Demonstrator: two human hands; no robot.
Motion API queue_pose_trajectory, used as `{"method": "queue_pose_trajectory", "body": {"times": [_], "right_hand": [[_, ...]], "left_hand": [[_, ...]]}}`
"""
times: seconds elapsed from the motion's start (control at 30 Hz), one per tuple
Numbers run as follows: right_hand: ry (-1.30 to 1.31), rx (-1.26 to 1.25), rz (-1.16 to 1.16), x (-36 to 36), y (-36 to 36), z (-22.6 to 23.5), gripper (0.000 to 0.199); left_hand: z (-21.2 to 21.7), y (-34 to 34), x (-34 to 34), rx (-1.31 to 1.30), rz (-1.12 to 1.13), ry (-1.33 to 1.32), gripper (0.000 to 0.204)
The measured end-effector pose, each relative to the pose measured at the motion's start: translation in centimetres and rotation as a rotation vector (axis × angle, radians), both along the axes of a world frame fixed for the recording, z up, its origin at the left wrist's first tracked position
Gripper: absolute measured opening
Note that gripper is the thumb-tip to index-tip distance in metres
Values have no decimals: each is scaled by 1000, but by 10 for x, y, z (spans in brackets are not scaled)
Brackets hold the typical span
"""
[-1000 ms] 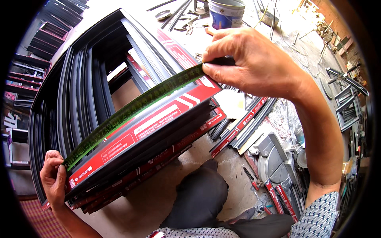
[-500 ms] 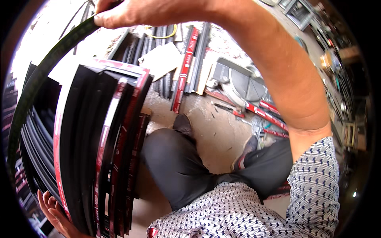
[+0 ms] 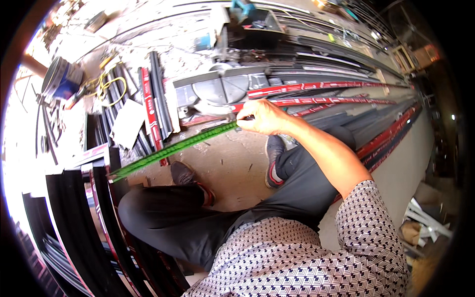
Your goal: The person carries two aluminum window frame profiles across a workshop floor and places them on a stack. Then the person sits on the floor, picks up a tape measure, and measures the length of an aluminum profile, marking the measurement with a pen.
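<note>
My right hand is closed on one end of a long green tape measure blade with dark markings along it. From there the blade runs down and left across the space in front of my knees. Its far end reaches the upper edge of a stack of black frames with red and white strips on their edges, which stands at my left knee. Whether that end touches the stack, I cannot tell. My left hand is out of view.
Ahead lies a grey round-based saw table. Red-taped bars extend right from it. More dark bars, a white sheet, a yellow cord and a blue bucket lie front left. A dark box stands farther back.
My right hand has moved from the upper left to the middle, carrying the green blade's end along. My left hand has gone out of view. The whole view has swung right.
</note>
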State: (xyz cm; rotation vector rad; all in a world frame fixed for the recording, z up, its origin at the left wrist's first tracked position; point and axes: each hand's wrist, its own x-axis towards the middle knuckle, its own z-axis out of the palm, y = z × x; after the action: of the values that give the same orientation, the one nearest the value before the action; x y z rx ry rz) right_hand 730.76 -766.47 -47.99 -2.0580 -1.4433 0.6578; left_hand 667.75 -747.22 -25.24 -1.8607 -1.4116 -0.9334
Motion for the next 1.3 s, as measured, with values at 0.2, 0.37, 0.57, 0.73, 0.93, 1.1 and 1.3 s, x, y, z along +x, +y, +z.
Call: {"method": "queue_pose_trajectory", "body": {"times": [0.2, 0.37, 0.57, 0.73, 0.93, 1.1, 1.3], "right_hand": [[62, -174, -76, 66, -69, -33, 24], [-26, -239, -53, 107, -67, -29, 24], [-28, -389, -139, 136, -87, -11, 23], [-57, -420, -57, 138, -90, -11, 19], [-114, -419, -55, 140, -91, -7, 17], [-144, -474, -115, 137, -97, 9, 17], [-101, -558, -162, 139, -109, 9, 17]], "left_hand": [[-29, 51, 81, -144, -299, 178, 37], [-40, 47, 234, -235, -597, 161, 18], [-87, 81, 349, -700, -628, -26, 14], [-165, 114, 465, -1254, -993, 38, 17], [-293, 97, 582, -1607, -1077, 556, 31], [-395, 55, 654, -1636, -1141, 716, 40], [-480, 2, 717, -1418, -1149, 637, 49]]}}
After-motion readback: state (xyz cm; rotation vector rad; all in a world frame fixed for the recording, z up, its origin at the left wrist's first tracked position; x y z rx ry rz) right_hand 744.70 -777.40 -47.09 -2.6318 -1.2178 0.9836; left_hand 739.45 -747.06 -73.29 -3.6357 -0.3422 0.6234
